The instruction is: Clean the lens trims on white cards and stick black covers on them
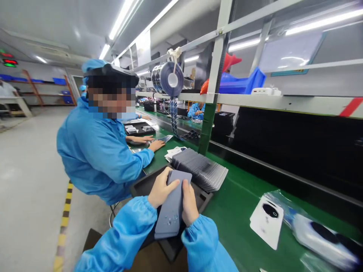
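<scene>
Between my two hands is a small stack of grey phone back panels (172,200), with a few shiny spots near its lower end. My left hand (162,189) grips its left edge, thumb lying across the top face. On the opposite edge, my right hand (189,206) is closed around the side, thumb up. Beneath the stack is a black tray (143,184), partly hidden by my hands and sleeves. A long leaning row of similar grey panels (198,168) lies just beyond, at the tray's far side.
A co-worker in blue (96,139) sits at left, hands on the green bench (235,211). White panels with black circles (268,219) and bagged pieces (323,238) lie at right. A film roll (163,79) hangs from the frame above; a green-wrapped post (207,128) stands behind the row.
</scene>
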The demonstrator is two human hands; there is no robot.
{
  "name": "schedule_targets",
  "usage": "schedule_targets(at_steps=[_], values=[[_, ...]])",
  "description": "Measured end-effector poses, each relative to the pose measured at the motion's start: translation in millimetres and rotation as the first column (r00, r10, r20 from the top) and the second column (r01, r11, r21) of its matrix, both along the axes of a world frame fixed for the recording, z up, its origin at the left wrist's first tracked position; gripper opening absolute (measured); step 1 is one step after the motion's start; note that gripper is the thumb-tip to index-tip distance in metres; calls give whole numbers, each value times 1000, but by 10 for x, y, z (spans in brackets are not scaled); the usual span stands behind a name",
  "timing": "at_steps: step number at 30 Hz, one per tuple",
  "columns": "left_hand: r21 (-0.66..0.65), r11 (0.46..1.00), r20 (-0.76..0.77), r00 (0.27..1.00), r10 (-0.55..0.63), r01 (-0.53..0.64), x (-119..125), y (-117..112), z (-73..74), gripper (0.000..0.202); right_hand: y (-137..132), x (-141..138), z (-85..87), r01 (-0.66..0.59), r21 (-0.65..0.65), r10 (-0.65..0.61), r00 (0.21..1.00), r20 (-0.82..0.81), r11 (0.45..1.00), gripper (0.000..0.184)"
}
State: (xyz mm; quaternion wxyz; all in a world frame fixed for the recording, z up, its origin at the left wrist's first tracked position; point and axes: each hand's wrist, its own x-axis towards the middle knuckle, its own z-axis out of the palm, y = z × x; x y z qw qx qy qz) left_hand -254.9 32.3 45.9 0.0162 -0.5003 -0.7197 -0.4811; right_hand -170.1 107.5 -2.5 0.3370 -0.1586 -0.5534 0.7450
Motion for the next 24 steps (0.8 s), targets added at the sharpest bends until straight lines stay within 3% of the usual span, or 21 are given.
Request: schedule_targets(at_steps=[5, 10, 14, 17, 21, 24], values=[[203, 977, 90, 993, -81, 61, -147, -5, -195, 27, 140, -8, 75, 49, 221, -46, 999, -18, 974, 43], [241, 965, 205, 967, -154, 102, -97, -103, -463, 32, 168, 36, -93, 20, 352, -25, 1000, 10, 936, 46], [224, 972, 343, 928, -148, 73, 31, -157, -642, 49, 153, 80, -230, -81, 397, 70, 997, 41, 914, 62], [205, 973, 392, 903, -178, 103, 38, -164, -733, 53, 213, 139, -244, -168, 432, 142, 985, 93, 886, 63], [190, 958, 396, 876, -275, 215, -56, -205, -762, 49, 368, 271, -136, -352, 512, 277, 935, 220, 783, 64], [191, 952, 421, 856, -300, 240, -84, -219, -748, 42, 442, 331, -68, -431, 542, 312, 901, 301, 721, 70]])
